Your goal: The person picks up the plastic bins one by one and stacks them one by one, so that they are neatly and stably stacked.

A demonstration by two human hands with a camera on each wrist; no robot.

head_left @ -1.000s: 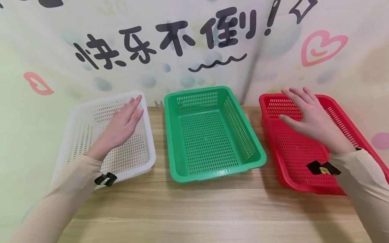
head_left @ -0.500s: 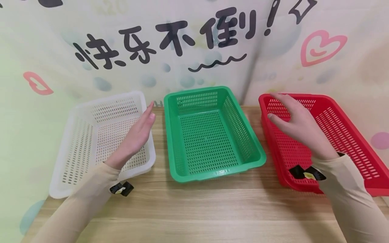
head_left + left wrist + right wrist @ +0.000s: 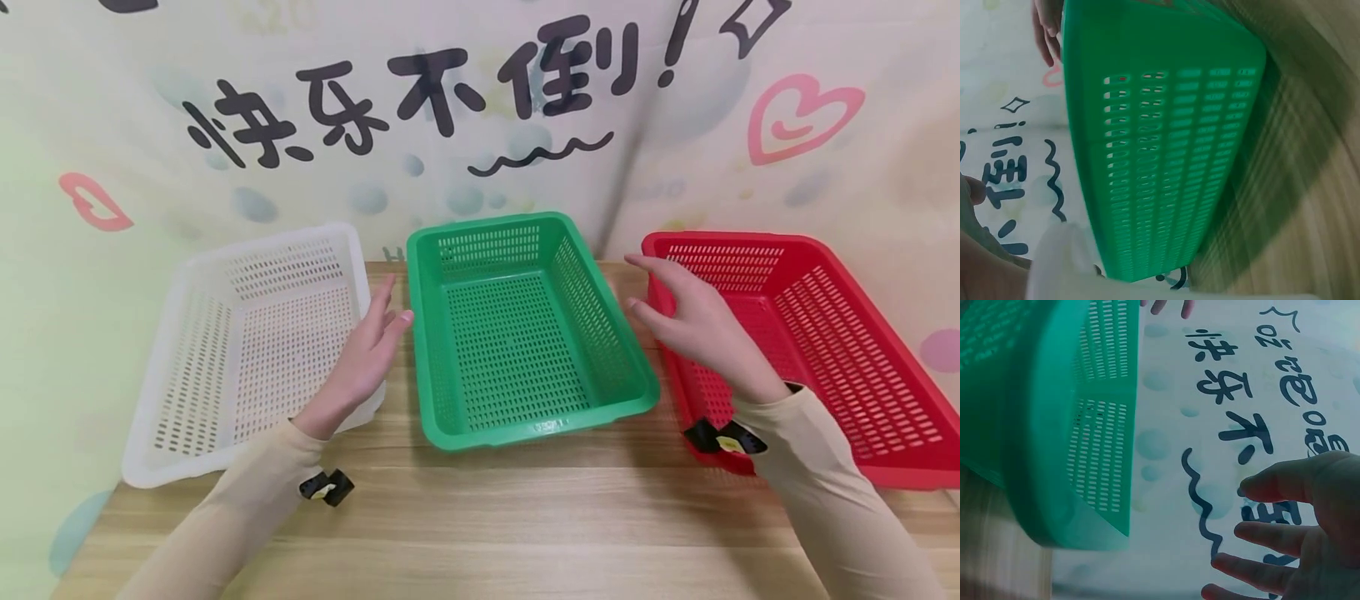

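In the head view a green plastic basket (image 3: 540,429) stands on the table between my hands. My left hand (image 3: 356,362), fingers extended, is at its left side, thumb tip close to the rim; whether they touch I cannot tell. On the other side my right hand (image 3: 697,329) hovers over the left rim of a red basket (image 3: 832,250), its fingers loosely spread toward the green one. The left wrist view shows the green basket's slotted wall (image 3: 1088,50) near at hand. In the right wrist view the right hand (image 3: 1316,531) holds nothing, apart from the green rim (image 3: 1041,437).
A white basket (image 3: 150,392) stands on the left, partly behind my left forearm. The wood-grain table (image 3: 510,533) stretches in front of the baskets. Behind them hangs a printed cloth (image 3: 420,192) with dark lettering and pink hearts.
Both hands have moved inward: the left from over the white basket rightward, the right from over the red basket leftward, toward the green basket. The baskets have not moved.
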